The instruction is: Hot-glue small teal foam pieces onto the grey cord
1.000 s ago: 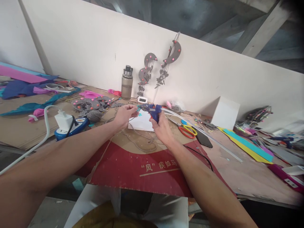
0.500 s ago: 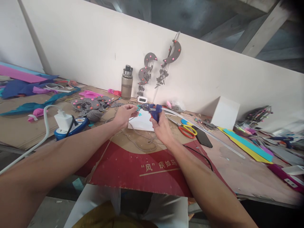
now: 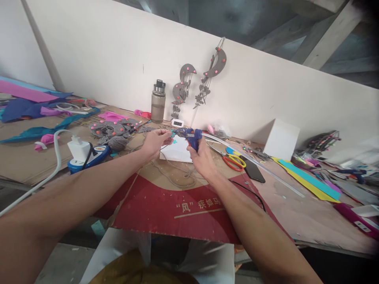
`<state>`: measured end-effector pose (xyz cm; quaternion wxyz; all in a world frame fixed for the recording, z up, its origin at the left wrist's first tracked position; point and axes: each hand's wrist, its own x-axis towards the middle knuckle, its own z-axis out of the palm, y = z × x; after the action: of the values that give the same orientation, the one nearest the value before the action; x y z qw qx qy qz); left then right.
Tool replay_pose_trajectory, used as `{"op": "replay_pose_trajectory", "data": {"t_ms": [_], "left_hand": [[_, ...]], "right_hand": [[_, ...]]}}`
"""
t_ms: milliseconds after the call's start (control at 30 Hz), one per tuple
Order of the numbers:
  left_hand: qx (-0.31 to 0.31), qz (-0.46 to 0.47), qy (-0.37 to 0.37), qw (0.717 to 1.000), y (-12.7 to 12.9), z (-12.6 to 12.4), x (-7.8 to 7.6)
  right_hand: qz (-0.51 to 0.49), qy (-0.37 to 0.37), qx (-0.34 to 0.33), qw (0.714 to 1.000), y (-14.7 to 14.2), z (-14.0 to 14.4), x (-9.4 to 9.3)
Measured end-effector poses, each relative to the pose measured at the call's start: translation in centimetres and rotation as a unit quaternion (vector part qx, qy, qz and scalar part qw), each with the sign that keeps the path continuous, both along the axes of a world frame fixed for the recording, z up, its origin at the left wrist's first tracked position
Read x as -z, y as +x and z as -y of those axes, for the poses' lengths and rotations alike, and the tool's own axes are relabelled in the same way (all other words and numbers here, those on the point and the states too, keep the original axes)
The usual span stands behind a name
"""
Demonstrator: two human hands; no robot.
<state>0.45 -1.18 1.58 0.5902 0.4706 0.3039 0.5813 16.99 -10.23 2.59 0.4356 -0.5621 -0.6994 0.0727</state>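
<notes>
Head view, biggest stuff first:

Workbench: plywood top, cluttered, with a red cardboard sheet laid under both forearms. Nothing on it has shifted over the last second; only the camera has tipped a hair.

White board: flat on the bench right under the hands, one small teal shape stuck on it. Same spot as before.

Power strip: blue, with a white charger plugged in, well off to the left.

Water bottle: upright against the back wall, beside the grey hanging ornaments.

Scissors: red and yellow handles, lying just right of the hands, next to a dark phone.

Right hand: wrapped tight round the handle of the blue glue gun, nozzle pointing left. It has stayed locked there all through.

Left hand: fingertips pinched on a tiny teal piece, held up just above the white board.

What changed: barely anything. The nozzle and the teal piece look to be touching, or as good as, and have held like that for the whole second.

What it means: I'd guess glue is going onto the piece right now, so it's a steady dwell, not a stall. Too small to tell if any glue is actually out.
</notes>
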Motion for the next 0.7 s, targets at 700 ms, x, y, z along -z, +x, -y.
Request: {"op": "replay_pose_trajectory", "data": {"t_ms": [700], "left_hand": [[0.006,0.007,0.014,1.000,0.02,-0.16,0.22]], "right_hand": [[-0.004,-0.004,0.015,1.000,-0.17,0.39,-0.41]]}}
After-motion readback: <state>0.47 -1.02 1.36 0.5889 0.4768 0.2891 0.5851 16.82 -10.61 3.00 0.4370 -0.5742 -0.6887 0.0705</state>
